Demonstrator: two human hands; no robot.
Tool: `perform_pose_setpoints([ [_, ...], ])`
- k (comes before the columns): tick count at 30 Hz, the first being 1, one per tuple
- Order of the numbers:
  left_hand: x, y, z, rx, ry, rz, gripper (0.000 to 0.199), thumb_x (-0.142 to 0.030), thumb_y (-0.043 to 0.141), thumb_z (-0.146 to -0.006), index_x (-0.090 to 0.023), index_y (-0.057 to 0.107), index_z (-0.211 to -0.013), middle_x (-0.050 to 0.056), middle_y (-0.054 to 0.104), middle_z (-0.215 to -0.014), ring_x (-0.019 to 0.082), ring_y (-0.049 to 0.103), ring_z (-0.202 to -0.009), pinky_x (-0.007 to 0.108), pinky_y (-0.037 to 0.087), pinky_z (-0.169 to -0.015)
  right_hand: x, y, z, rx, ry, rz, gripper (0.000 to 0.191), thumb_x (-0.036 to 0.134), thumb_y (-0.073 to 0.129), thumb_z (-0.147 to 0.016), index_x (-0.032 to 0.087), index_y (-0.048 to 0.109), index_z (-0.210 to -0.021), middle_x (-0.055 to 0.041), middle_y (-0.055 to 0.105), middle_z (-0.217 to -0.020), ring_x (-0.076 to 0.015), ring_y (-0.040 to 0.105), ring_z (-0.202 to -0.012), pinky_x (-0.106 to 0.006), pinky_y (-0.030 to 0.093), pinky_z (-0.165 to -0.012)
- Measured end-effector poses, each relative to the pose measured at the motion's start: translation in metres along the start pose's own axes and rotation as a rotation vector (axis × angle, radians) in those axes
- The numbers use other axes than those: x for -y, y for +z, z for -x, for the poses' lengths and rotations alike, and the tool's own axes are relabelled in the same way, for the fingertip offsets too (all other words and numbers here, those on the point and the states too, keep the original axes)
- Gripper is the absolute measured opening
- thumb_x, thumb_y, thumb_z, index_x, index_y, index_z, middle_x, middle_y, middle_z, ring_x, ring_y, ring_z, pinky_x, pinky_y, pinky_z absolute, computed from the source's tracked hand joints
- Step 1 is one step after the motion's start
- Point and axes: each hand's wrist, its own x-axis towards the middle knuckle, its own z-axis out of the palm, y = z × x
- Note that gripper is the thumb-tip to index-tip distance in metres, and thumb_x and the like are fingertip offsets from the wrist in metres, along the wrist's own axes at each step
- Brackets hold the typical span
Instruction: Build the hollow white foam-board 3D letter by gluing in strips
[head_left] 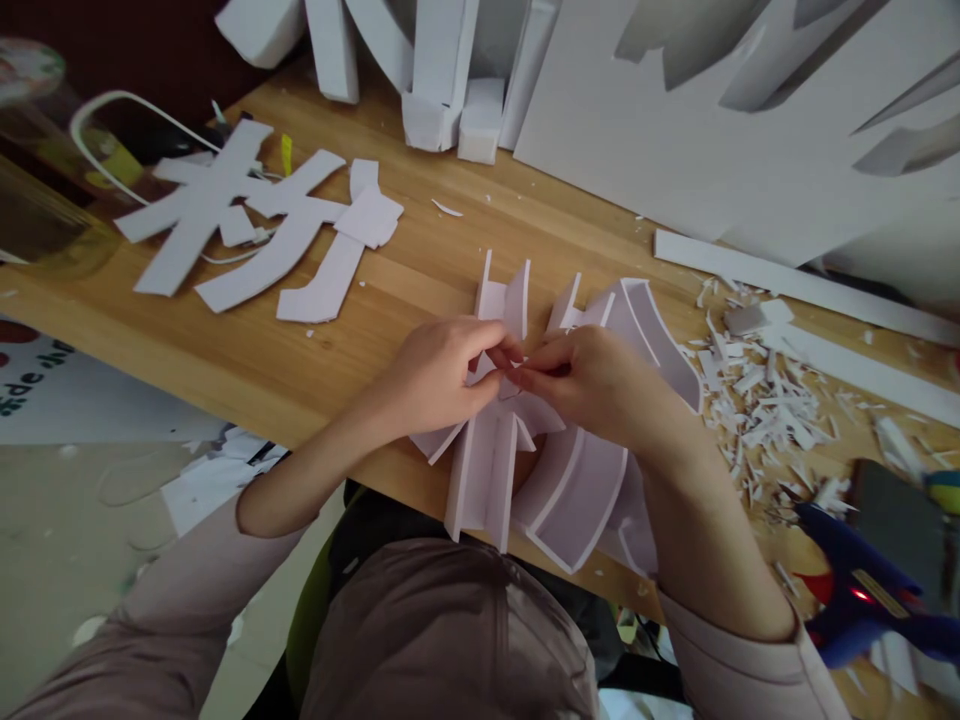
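Observation:
A hollow white foam-board character (577,485) with raised side walls lies open side up near the table's front edge. Over its left part, where the strokes cross, my left hand (457,370) and my right hand (596,385) meet with fingertips almost touching. Thumb and index finger of each hand are pinched together. Whatever lies between them is too small or hidden to make out. The fingers also cover part of the walls beneath.
Flat white character cutouts (300,250) lie at the left over a white cable. Foam scraps (757,400) are heaped at the right, beside a blue glue gun (862,590) with a red light and a dark phone (896,520). Large white foam letters (442,75) stand behind.

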Motion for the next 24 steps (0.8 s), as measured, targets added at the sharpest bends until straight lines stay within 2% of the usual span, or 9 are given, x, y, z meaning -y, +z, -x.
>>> perform_pose_setpoints([
  [4, 0.0048, 0.0048, 0.0015, -0.038, 0.042, 0.001, 0.023, -0.005, 0.059, -0.076, -0.02, 0.069, -0.091, -0.002, 0.075, -0.089, 0.013, 0.057, -0.068, 0.028, 0.044, -0.068, -0.0022, 0.0005, -0.0009, 0.01, -0.036, -0.023, 0.033, 0.024, 0.06, -0.089, 0.015, 0.064, -0.058, 0.0033, 0.041, -0.057, -0.0089, 0.031, -0.056, -0.029, 0.023, -0.055],
  [9, 0.0069, 0.0059, 0.0016, -0.055, 0.067, 0.002, 0.023, -0.004, 0.06, -0.077, -0.019, 0.069, -0.091, -0.001, 0.076, -0.09, 0.014, 0.058, -0.07, 0.027, 0.044, -0.069, -0.003, -0.0001, -0.001, 0.013, -0.037, -0.03, 0.038, 0.029, 0.059, -0.09, 0.016, 0.059, -0.054, 0.004, 0.033, -0.054, -0.0088, 0.029, -0.055, -0.029, 0.023, -0.054],
  [14, 0.0065, 0.0048, 0.0011, -0.062, 0.083, -0.001, 0.023, -0.002, 0.06, -0.076, -0.018, 0.069, -0.09, -0.001, 0.076, -0.088, 0.013, 0.059, -0.07, 0.026, 0.045, -0.069, -0.0061, 0.0004, -0.0021, 0.025, -0.026, -0.06, 0.037, 0.032, 0.059, -0.09, 0.016, 0.061, -0.057, 0.0028, 0.04, -0.056, -0.0091, 0.032, -0.055, -0.029, 0.024, -0.053],
  [24, 0.0078, 0.0069, 0.0018, -0.067, 0.088, -0.001, 0.023, -0.002, 0.06, -0.077, -0.019, 0.069, -0.09, -0.002, 0.075, -0.088, 0.014, 0.059, -0.07, 0.028, 0.045, -0.072, -0.0088, 0.0009, -0.0014, 0.023, -0.033, -0.08, 0.047, 0.038, 0.058, -0.093, 0.017, 0.052, -0.052, 0.0036, 0.034, -0.056, -0.0087, 0.03, -0.054, -0.029, 0.022, -0.05],
])
